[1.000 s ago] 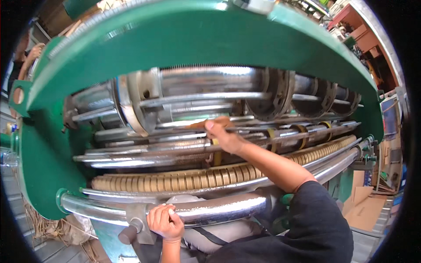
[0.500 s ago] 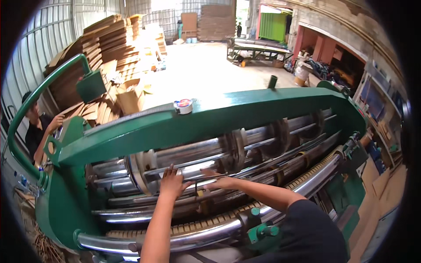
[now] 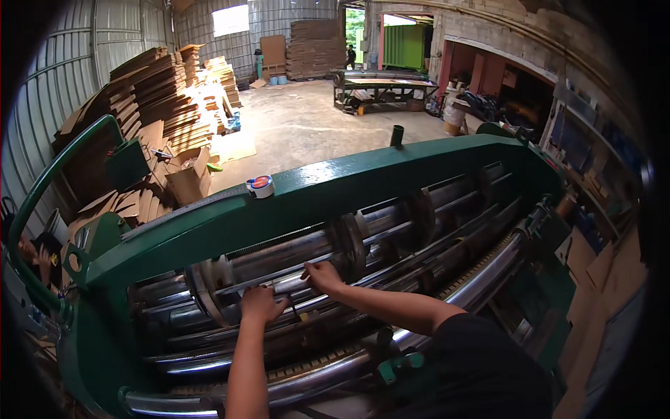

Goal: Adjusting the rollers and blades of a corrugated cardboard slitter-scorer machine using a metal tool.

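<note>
Mid-frame, my half-curled left hand (image 3: 260, 304) and right hand (image 3: 323, 277) are at long silvery steel rollers (image 3: 287, 255), maybe for balance; grip I cannot tell.

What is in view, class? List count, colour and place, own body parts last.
machine: one, green, across the foreground
rollers: several, silver, in the machine
round case: one, white, red and blue, atop the machine
cardboard: many sheets, brown, stacked behind
bench: one, dark, back centre
buckets: two, blue, at the back
person: one, dark clothing, far left
left hand: one, bare, over the rollers
right hand: one, bare, right of it
sleeve: one, black, lower right
</note>
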Tool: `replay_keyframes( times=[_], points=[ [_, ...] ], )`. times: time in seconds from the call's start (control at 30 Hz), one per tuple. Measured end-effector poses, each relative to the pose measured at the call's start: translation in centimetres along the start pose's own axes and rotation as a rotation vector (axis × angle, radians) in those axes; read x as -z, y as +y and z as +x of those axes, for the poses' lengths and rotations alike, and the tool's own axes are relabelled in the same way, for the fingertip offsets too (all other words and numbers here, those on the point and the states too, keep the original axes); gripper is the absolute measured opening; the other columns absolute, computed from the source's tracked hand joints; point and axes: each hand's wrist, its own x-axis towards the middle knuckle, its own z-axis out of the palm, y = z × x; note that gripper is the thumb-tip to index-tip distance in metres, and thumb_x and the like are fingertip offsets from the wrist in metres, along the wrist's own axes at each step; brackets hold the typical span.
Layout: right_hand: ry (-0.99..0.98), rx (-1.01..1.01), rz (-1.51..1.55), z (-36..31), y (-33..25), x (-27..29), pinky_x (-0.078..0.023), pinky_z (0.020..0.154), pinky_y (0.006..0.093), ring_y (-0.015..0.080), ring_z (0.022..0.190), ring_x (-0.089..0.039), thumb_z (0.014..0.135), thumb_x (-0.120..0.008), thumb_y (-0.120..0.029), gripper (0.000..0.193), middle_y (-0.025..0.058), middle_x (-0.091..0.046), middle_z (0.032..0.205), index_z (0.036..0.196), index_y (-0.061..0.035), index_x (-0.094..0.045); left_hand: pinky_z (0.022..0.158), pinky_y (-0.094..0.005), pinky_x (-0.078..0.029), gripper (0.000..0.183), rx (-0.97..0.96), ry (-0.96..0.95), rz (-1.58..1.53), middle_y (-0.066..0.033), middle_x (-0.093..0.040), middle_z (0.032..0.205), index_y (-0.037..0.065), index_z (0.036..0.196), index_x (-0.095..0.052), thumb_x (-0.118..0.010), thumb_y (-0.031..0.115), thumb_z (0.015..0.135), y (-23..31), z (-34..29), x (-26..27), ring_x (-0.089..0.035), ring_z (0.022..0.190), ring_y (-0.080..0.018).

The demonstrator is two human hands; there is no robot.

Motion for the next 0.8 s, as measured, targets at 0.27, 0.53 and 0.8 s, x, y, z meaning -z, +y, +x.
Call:
replay_keyframes(
  times=[0.27, 0.53, 0.8],
  points=[
    [0.134, 0.220, -0.336, 3.1, -0.8, -0.6, -0.053, 0.066, 0.0419, 0.0288, 0.073, -0.070, 0.102, -0.055, -0.041, 0.045, 0.0172, -0.071, 0.077, 0.092, -0.0019, -0.075, 0.080, -0.0467, -0.056, 0.078, 0.116, -0.086, -0.110, -0.0178, -0.075, 0.090, 0.007, 0.084, -0.080, -0.055, 0.082, 0.083, 0.1, 1.0, 1.5, -0.072, 0.090, -0.0373],
    [0.267, 0.388, -0.578, 4.4, -1.5, -1.0, -0.054, 0.084, 0.0496, 0.0430, 0.100, -0.067, 0.096, -0.053, -0.032, 0.036, 0.0233, -0.071, 0.098, 0.093, -0.0043, -0.075, 0.077, -0.0466, -0.057, 0.081, 0.178, -0.031, -0.082, -0.0207, -0.074, 0.085, 0.005, 0.081, -0.079, -0.054, 0.082, 0.084, 0.5, 1.5, 1.4, -0.073, 0.087, -0.0380],
    [0.255, 0.547, -0.592, 6.1, -0.4, -4.0, -0.054, 0.084, 0.0517, 0.0408, 0.096, -0.069, 0.094, -0.052, -0.036, 0.039, 0.0222, -0.072, 0.095, 0.093, -0.0048, -0.075, 0.078, -0.0471, -0.056, 0.071, 0.376, -0.056, -0.202, -0.0224, -0.074, 0.086, 0.003, 0.086, -0.079, -0.059, 0.071, 0.088, 0.4, -0.4, 1.7, -0.073, 0.090, -0.0397]
  ],
)
